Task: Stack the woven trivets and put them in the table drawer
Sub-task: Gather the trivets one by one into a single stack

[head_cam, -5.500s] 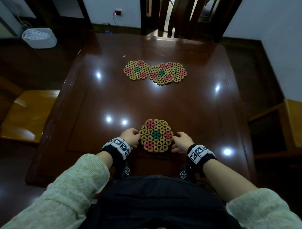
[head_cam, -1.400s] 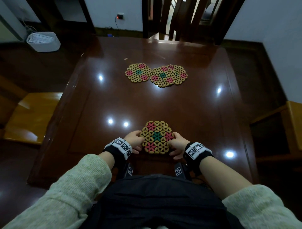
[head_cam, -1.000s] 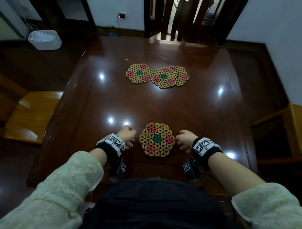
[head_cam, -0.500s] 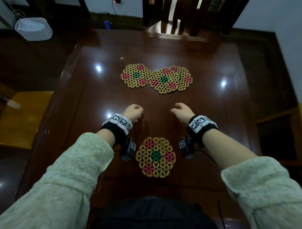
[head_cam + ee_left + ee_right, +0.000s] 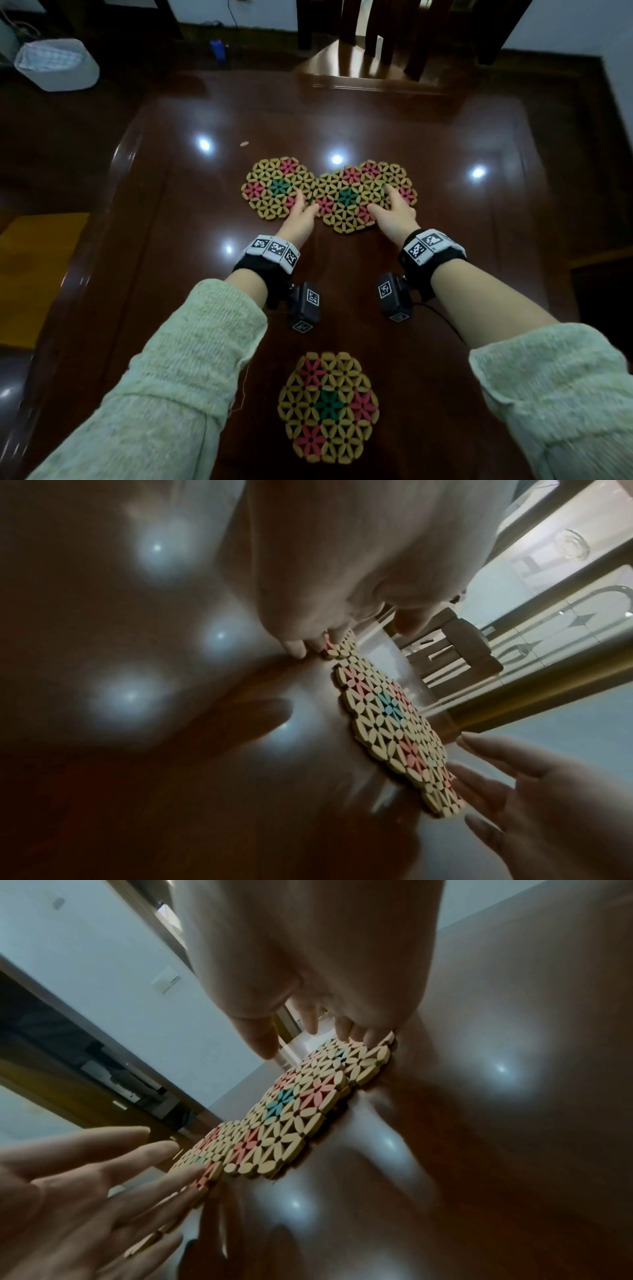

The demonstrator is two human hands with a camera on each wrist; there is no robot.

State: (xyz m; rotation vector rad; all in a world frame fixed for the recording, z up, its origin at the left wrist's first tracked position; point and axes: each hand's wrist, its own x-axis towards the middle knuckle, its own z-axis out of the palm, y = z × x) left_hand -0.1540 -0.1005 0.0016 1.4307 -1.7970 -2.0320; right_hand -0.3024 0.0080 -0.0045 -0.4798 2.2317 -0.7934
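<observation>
Three woven trivets lie flat on the dark glossy table; the near trivet sits alone toward six o'clock, between the two sleeved forearms and well apart from the hands; the left far trivet lies toward eleven o'clock, and the middle far trivet lies just beside it toward twelve o'clock, their edges meeting, with a further trivet partly under its one o'clock side. The left hand is released, fingers straight, fingertips touching where the two far trivets meet; it grasps nothing. The right hand is likewise released, fingers spread and resting on the four o'clock edge of the middle far trivet; it grasps nothing. No drawer shows in any view. A white bin stands on the floor toward ten o'clock; a wooden chair stands at twelve o'clock beyond the table.
</observation>
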